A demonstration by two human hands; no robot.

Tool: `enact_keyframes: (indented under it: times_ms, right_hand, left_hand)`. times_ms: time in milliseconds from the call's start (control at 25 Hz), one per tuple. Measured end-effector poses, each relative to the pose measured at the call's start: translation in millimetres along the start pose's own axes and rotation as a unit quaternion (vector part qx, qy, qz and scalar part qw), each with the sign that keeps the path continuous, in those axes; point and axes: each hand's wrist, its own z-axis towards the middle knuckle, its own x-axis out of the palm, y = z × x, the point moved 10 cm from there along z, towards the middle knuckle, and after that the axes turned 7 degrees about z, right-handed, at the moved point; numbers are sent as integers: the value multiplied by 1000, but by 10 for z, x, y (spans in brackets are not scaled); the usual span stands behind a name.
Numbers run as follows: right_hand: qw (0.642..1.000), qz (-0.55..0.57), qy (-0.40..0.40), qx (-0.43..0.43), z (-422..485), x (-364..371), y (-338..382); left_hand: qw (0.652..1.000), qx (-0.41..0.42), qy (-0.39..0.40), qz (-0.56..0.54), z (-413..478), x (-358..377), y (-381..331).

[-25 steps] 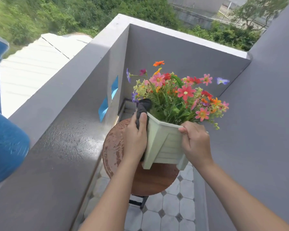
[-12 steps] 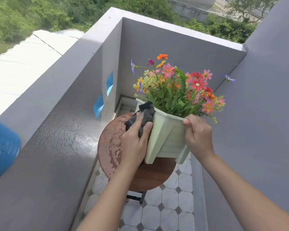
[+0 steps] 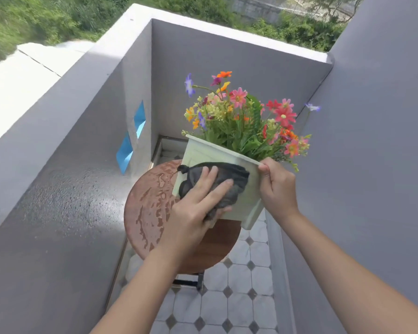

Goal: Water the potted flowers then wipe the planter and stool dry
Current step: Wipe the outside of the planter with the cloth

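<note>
Left hand is pressing a dark cloth flat against the near face of the pale green planter; its fingers are lying spread and extended over the cloth, thumb tucked under the cloth's lower edge, so it's pinning the cloth rather than wrapping around it. Right hand is gripping the planter's near-right top corner, fingers curled tight over the rim. Planter is sitting tilted, rim leaning away from the person, far-left corner higher than the corner under the right fingers; can't tell whether its feet are touching the stool or being held just above it. Flowers in mixed pink, red, orange, yellow and purple are sticking up and fanning out beyond the right fingers, above the rim. Round brown stool is sitting directly below both hands; its seat left of the left fingers is showing wet patches and streaks, the part under the planter looking darker and drier. Grey parapet wall is running along well left of the left hand, its sloped top speckled with droplets. Tiled floor is showing below the stool.
</note>
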Motion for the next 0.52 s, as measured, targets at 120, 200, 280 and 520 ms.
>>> enact_keyframes:
  times_ms: [120, 200, 280, 520]
  right_hand:
    - [1000, 9, -11, 13, -49, -60, -57]
    - [1000, 12, 1, 11, -40, -16, -39]
    - [1000, 12, 19, -2, -20, 48, 17]
    - [999, 20, 26, 0, 10, 79, 24]
  left_hand:
    - [995, 78, 8, 58, -310, 45, -67]
    - [993, 69, -2, 93, -254, 60, -94]
    - [993, 33, -7, 114, -7, 87, -123]
    - [983, 102, 0, 150, -430, 62, -119]
